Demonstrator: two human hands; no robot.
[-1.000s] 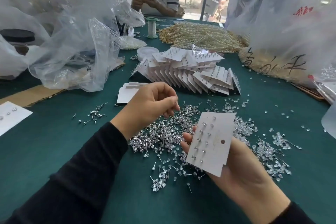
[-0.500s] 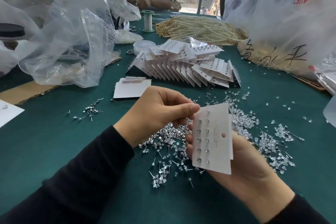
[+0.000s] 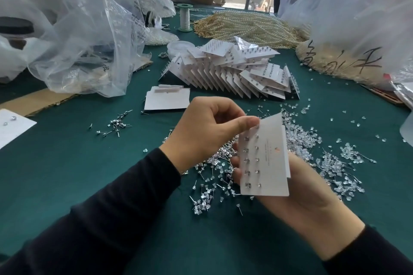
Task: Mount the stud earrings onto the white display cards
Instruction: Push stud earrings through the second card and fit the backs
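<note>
The card [image 3: 268, 163] looks light and bendy, so my right hand [image 3: 308, 190] cups its back and my left hand [image 3: 207, 134] pinches its top corner. The studs [image 3: 214, 163] left of it look tiny and slippery.

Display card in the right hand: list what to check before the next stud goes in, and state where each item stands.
1. Display card held from behind by the right hand, face toward the camera: ok.
2. Left hand at the card's top left corner, thumb touching it: ok.
3. A stud in the left hand's pinch: cannot tell, the thumb hides it.
4. Mounted studs sit in two columns, five rows showing: ok.
5. A free hole in the top row: cannot tell.
6. Loose studs lie on the table just below the card: ok.
</note>
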